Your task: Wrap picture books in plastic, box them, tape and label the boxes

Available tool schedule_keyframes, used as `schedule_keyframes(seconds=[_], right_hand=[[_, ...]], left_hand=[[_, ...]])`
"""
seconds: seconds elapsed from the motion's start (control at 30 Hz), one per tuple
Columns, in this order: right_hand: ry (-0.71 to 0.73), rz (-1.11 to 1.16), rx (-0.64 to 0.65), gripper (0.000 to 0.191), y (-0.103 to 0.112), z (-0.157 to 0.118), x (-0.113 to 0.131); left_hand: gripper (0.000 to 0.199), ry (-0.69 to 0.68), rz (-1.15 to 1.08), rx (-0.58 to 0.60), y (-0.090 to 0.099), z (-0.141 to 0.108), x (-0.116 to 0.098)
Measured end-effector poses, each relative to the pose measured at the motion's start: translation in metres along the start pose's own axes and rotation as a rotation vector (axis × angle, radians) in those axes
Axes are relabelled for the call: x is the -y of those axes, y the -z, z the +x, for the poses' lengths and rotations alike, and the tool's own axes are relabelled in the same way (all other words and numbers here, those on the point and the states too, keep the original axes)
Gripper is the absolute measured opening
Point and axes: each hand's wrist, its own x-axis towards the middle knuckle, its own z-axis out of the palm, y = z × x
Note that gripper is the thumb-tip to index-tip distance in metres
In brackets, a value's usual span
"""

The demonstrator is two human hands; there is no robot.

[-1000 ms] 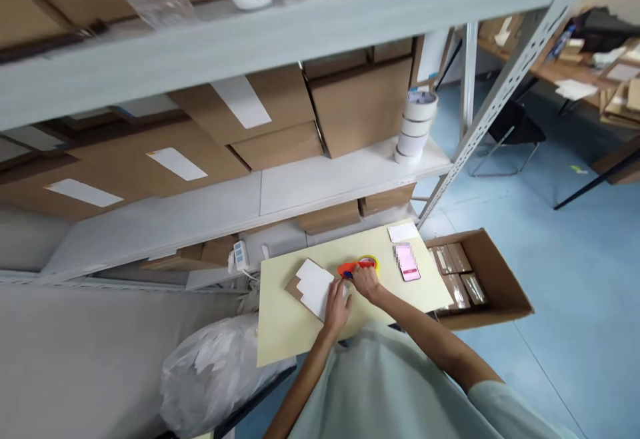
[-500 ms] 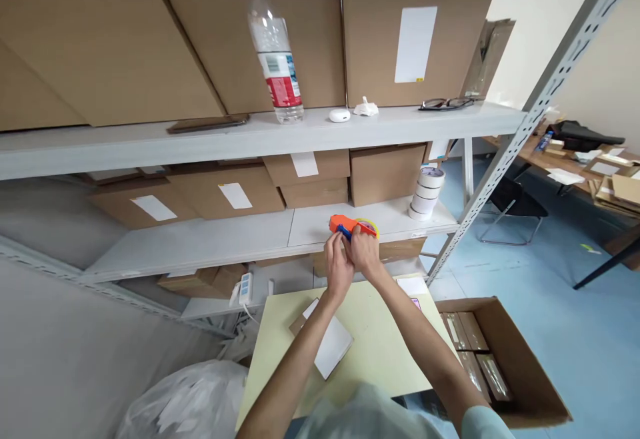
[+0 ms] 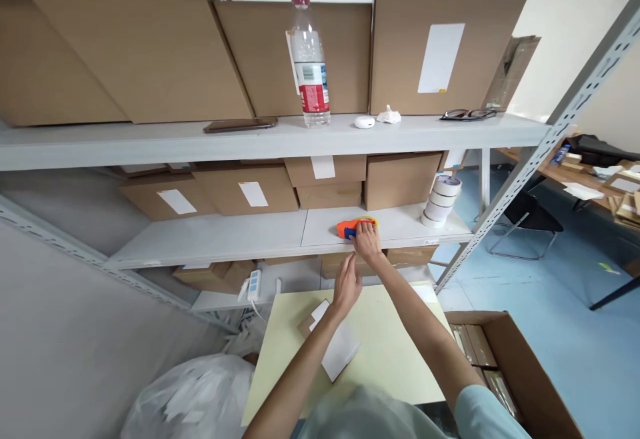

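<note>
My right hand [image 3: 367, 242] grips an orange and blue tape dispenser [image 3: 346, 228] with a yellow edge, at the front of the middle shelf [image 3: 260, 234]. The fingers cover much of the dispenser, and I cannot tell whether it rests fully on the shelf. My left hand [image 3: 348, 287] is apart from it, lower and nearer to me, above the far part of the pale yellow table [image 3: 390, 339]. Its fingers are loosely extended with nothing visible in them. Below my left hand lies a small flat carton with a white top [image 3: 340, 346].
A stack of white tape rolls [image 3: 441, 200] stands right of the dispenser. The upper shelf [image 3: 310, 139] holds a water bottle [image 3: 314, 86], glasses [image 3: 467, 114] and large cartons. An open carton [image 3: 530, 366] of packages sits right of the table; a filled plastic bag [image 3: 190, 399] lies left.
My left hand has come off the tape dispenser and drawn back towards me. My right hand keeps hold of the dispenser, now at the shelf. The view has shifted slightly.
</note>
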Motion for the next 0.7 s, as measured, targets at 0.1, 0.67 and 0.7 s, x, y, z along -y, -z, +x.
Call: schedule_keyframes(seconds=[0.1,0.67,0.7], right_hand=[[0.021,0.075,-0.182,0.061,-0.020,-0.038,-0.007],[-0.974,1.338,0.703,0.062,-0.178,-0.313,-0.002],[-1.001,1.370,0.695,0.062,-0.178,-0.316,-0.009]], left_hand=[[0.062,0.099,0.066,0.085,-0.005,-0.050,0.035],[0.060,0.664,0.313,0.450,0.008,-0.139,0.105],[0.059,0.672,0.311,0.436,0.005,-0.140,0.097]])
